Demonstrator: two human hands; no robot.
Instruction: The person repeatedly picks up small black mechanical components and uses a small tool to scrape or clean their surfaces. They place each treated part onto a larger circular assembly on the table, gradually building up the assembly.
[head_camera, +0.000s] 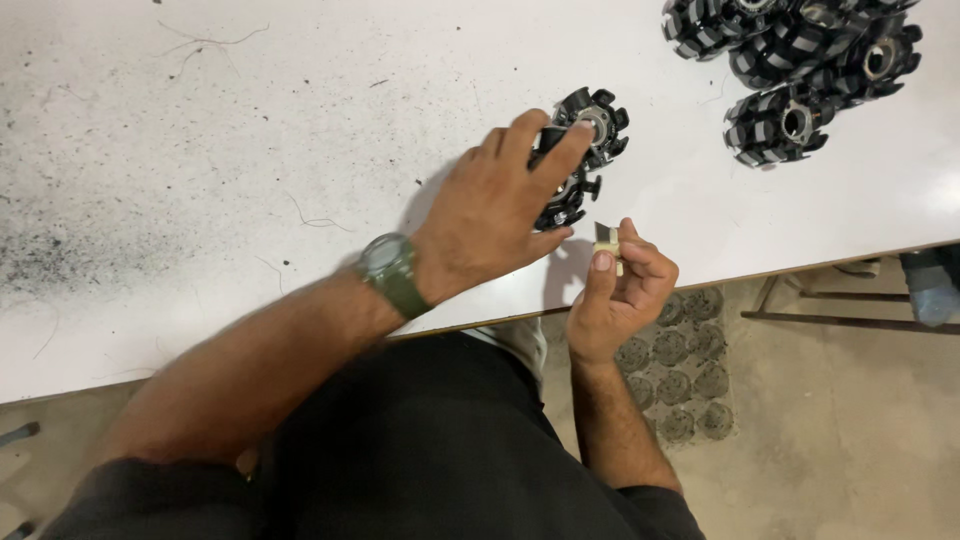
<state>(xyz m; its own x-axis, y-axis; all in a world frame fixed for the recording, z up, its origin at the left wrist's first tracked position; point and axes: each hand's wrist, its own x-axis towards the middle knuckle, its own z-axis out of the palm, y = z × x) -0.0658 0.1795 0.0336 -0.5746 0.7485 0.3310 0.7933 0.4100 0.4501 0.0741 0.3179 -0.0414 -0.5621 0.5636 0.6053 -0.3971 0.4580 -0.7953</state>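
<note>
While a green wristwatch (388, 268) sits on its wrist, the left hand (497, 210) grips a black finned rotor (583, 150) on the white table (200, 150); just beside it the right hand (620, 295) pinches a small grey metal piece (607, 240) at the table's edge; similar rotors (800, 60) lie piled far right.

White table (200, 150), its top scuffed and speckled with dark dust that thickens toward the left end; thin scratches cross the surface. A wooden edge (800, 268) trims the table's near side. Below the table lies a pale concrete floor (850, 430). A dark metal frame (850, 320) runs under the table's right end. Lighting is even and bright.
</note>
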